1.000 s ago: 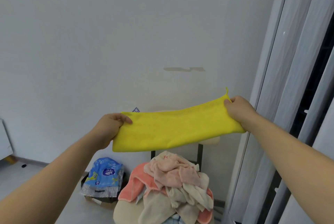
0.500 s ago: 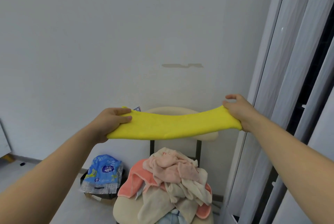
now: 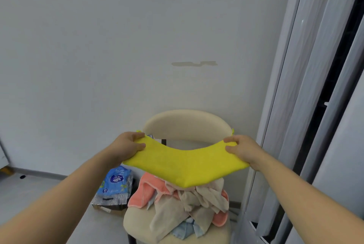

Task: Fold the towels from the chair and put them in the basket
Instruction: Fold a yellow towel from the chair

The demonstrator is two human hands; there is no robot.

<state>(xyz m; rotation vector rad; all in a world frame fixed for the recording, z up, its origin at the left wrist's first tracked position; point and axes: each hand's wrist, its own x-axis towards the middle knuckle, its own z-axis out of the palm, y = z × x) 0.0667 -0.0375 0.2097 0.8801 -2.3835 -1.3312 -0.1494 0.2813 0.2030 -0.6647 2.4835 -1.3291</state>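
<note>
A yellow towel (image 3: 185, 165), folded into a long band, hangs in the air between my hands and sags in the middle. My left hand (image 3: 127, 146) pinches its left end and my right hand (image 3: 241, 150) pinches its right end. Below and behind the towel stands a cream chair (image 3: 187, 123) with a heap of pink, beige and light blue towels (image 3: 185, 202) on its seat. The sagging middle of the yellow towel hangs just above that heap. No basket is in view.
A blue plastic pack (image 3: 116, 182) sits on a small box on the floor left of the chair. A white wall stands behind. Grey sliding door frames (image 3: 307, 105) run down the right side, close to the chair.
My hands have come closer together and lower, so the stretched towel now sags in the middle. The view has tipped down, showing more of the chair.
</note>
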